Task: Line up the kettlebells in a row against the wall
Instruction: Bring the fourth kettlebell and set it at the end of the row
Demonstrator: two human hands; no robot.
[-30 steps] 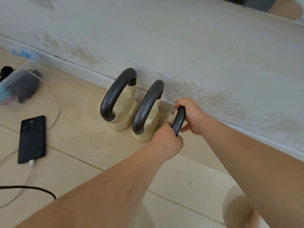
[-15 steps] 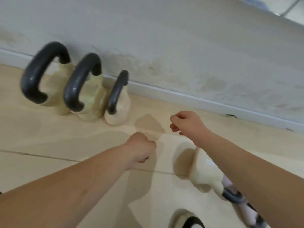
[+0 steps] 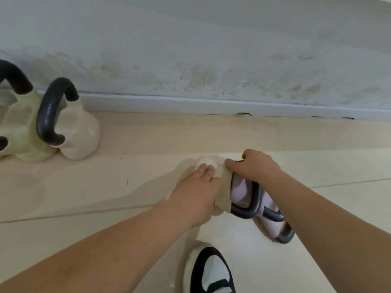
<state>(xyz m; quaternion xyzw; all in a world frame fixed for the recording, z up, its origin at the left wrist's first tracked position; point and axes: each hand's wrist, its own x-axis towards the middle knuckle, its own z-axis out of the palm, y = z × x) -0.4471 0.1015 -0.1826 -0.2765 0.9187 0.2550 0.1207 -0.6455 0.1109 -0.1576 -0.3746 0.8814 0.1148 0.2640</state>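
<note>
A cream kettlebell [image 3: 222, 174] with a dark grey handle lies on its side on the tiled floor, away from the wall. My left hand [image 3: 196, 187] is clasped over its body. My right hand [image 3: 256, 168] is curled around the upper end of its handle. Right behind it lies a pink kettlebell [image 3: 269, 205] with a grey handle, partly hidden by my right forearm. At the far left, a small cream kettlebell [image 3: 74, 132] and a larger pale green one [image 3: 19, 134] stand upright, side by side, at the skirting board.
A white skirting board [image 3: 211, 104] runs along the scuffed wall. A black and white shoe [image 3: 209, 269] is on the floor just below the lying kettlebells. Bare floor stretches along the wall right of the standing kettlebells.
My hands let go of the small kettlebell at the wall, moved right and down, and closed on the cream kettlebell lying on the floor. The view swung right.
</note>
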